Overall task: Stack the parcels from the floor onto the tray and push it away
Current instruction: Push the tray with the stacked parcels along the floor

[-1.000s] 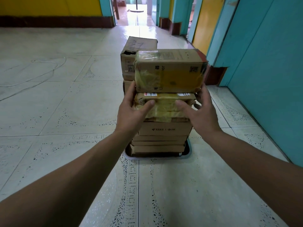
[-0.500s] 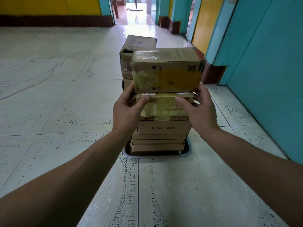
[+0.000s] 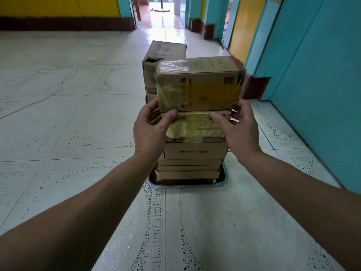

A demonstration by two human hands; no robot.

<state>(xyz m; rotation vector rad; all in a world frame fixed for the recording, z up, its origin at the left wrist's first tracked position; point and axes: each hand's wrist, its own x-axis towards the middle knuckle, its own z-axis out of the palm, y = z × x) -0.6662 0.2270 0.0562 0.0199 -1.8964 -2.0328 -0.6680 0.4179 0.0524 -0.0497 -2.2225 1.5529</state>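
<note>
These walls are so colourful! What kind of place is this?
Probably an indoor hallway of some building, though which kind I can't tell. You see a pale tiled floor, a teal wall, a yellow wall, and an open doorway leading further in.

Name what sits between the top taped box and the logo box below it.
A flat yellow-taped parcel lies there, shown in the head view.

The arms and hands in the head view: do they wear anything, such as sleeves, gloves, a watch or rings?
Both are bare: the left hand and the right hand have no gloves, and no ring shows. The left forearm and the right forearm carry no sleeve, watch or band up to the picture's edge.
</note>
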